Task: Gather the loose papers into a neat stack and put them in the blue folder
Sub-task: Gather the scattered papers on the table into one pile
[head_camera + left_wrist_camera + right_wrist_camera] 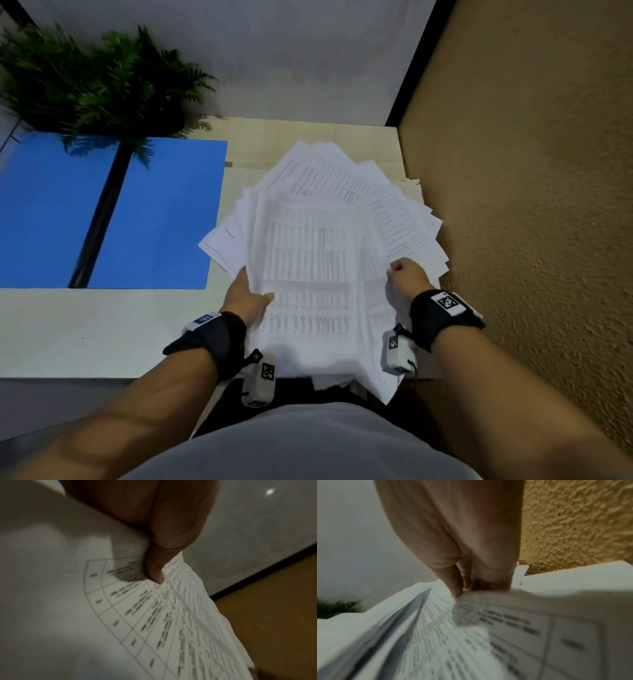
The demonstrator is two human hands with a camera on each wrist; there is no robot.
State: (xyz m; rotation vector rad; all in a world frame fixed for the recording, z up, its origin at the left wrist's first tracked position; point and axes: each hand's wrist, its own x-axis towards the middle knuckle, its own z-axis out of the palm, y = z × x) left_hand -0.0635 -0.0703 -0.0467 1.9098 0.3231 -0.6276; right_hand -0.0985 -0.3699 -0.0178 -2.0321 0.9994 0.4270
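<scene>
Matt printed papers (pixel 308 260), glossy blue folder (pixel 161 212), rough-textured ochre wall (pixel 531 171).

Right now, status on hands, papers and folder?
Left hand and right hand each grip a side of the papers. Papers fanned, not squared. Blue folder open on the table, left of the papers, a plant overhanging its far edge.

Papers (pixel 308 246): I logged white sheets, printed with grey-black tables and lines of text.
Folder (pixel 161 212): I noted plain blue, crossed by a black spine.
Table (pixel 85 329): I saw pale cream.
Plant (pixel 99 78): I recorded dark green fronds.
Wall (pixel 534 171): ochre, rough-textured, by my reading.
Wrist straps (pixel 438 315): I listed black, with black-and-white square markers.
</scene>
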